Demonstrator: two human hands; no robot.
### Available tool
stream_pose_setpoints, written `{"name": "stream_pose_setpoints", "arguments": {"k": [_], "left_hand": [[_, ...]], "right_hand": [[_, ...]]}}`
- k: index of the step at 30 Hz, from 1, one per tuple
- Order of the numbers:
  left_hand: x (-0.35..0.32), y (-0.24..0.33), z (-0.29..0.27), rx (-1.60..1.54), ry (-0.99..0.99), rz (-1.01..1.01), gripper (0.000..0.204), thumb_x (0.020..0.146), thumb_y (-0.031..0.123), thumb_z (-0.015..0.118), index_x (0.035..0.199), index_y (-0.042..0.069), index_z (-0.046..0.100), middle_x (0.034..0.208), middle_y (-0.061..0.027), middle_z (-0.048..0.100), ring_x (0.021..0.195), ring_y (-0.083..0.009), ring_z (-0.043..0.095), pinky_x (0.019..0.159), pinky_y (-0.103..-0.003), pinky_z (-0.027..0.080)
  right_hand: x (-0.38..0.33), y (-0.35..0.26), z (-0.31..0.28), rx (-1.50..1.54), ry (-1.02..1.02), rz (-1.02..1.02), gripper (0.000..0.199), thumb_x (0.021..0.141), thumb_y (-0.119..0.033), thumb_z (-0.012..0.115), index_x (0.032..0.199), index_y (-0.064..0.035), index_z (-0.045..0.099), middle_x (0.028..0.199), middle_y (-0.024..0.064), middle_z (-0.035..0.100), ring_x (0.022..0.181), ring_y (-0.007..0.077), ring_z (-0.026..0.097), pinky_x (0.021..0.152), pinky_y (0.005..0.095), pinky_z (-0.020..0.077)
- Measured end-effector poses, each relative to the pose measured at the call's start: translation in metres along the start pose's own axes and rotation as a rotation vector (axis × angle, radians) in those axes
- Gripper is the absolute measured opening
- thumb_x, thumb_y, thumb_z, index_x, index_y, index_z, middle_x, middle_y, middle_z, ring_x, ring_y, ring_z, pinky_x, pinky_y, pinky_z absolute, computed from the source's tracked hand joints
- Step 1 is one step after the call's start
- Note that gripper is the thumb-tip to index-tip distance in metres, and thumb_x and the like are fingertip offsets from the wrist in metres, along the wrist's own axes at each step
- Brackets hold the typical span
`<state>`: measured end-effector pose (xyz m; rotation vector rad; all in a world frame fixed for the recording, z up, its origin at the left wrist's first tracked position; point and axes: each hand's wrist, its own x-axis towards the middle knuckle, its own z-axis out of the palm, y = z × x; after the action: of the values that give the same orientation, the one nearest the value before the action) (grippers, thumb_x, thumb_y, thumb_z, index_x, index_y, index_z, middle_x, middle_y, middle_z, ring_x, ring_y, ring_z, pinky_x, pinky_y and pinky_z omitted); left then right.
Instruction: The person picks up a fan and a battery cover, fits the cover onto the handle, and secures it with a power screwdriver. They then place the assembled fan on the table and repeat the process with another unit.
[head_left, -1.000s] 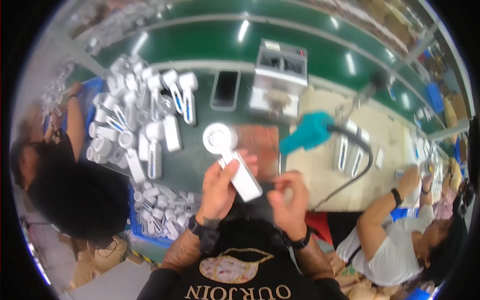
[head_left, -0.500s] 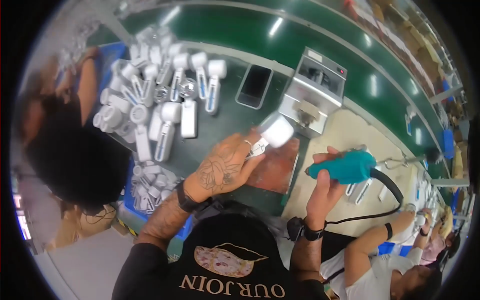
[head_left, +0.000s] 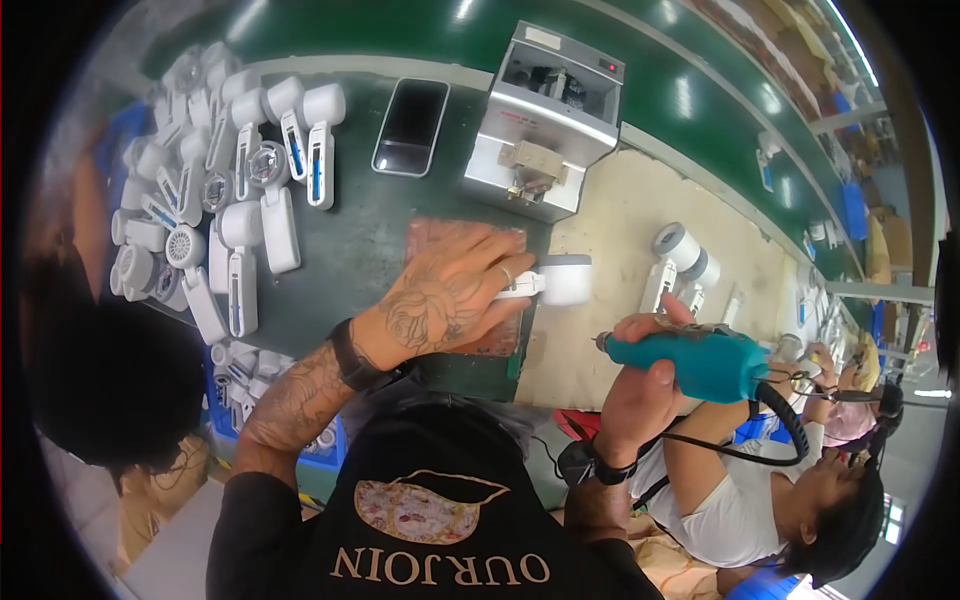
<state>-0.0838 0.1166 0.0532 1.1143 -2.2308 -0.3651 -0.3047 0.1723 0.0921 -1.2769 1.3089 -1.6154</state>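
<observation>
A white handheld fan [head_left: 566,280] with a round head lies under my left hand [head_left: 440,290]. My fingers are closed over its handle, at the right edge of a reddish mat [head_left: 420,235], and the head points right. My right hand [head_left: 645,400] is wrapped round a teal electric screwdriver [head_left: 690,362], its tip pointing left toward the fan. The tip is apart from the fan. A black coiled cable [head_left: 785,420] runs from the tool's back end.
A silver screw feeder [head_left: 535,120] stands beyond the mat, with a phone [head_left: 411,128] left of it. Several white fans [head_left: 240,225] crowd the table's left; more fans [head_left: 680,248] lie on the right board. Co-workers sit on both sides; a blue bin [head_left: 320,455] stands near left.
The view has shifted to the right. My left hand has brought the fan down from a tilted hold to lie level by the mat. The screwdriver stays in my right hand.
</observation>
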Motion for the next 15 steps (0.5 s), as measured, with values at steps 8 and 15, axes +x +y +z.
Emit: {"name": "stream_pose_setpoints", "arguments": {"k": [8,15], "left_hand": [[-0.006,-0.016,0.004,-0.107,0.003,0.024,0.039,0.084,0.026,0.075,0.119,0.01,0.067,0.121,-0.0086,0.066,0.107,-0.0316,0.064,0.102,-0.043,0.051],[-0.009,-0.018,0.002,-0.135,0.05,0.025,0.04,0.079,0.026,0.078,0.113,0.008,0.066,0.126,-0.0144,0.063,0.112,-0.0318,0.06,0.098,-0.043,0.05]], "right_hand": [[0.025,-0.005,0.041,0.341,-0.23,-0.039,0.078,0.089,-0.077,0.053,0.114,-0.003,0.055,0.072,0.0035,0.049,0.067,0.0175,0.048,0.064,0.0322,0.0393],[0.038,0.003,0.084,0.3,-0.203,0.021,0.082,0.087,-0.079,0.051,0.114,-0.0018,0.055,0.067,0.0025,0.047,0.061,0.0164,0.047,0.06,0.0322,0.0379]]}}
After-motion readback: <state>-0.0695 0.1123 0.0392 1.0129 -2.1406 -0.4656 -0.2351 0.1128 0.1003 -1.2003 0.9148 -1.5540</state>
